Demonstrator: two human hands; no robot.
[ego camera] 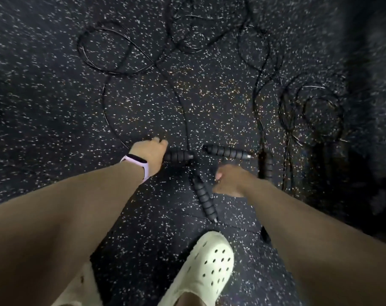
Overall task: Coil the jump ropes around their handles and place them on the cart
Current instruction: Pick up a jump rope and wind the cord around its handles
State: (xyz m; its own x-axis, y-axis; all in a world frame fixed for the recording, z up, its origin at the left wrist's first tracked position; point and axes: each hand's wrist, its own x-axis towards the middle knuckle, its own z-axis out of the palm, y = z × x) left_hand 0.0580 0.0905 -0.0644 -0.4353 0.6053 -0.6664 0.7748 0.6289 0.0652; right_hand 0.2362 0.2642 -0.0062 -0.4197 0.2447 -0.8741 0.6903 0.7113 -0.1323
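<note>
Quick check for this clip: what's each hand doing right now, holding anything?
Left hand: grips the end of a ribbed black handle on the floor.
Right hand: fingers curled, but whether it holds anything cannot be told.

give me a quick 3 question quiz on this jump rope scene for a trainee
1. True or false: the left hand grips a foam handle.
2. Which wrist wears the band? A left, B right.
3. Fill in: the ropes lie loose on the speckled ____.

Key: 1 true. 2 A. 3 floor. The right hand is curled near another handle; whether it holds anything is unclear.
</note>
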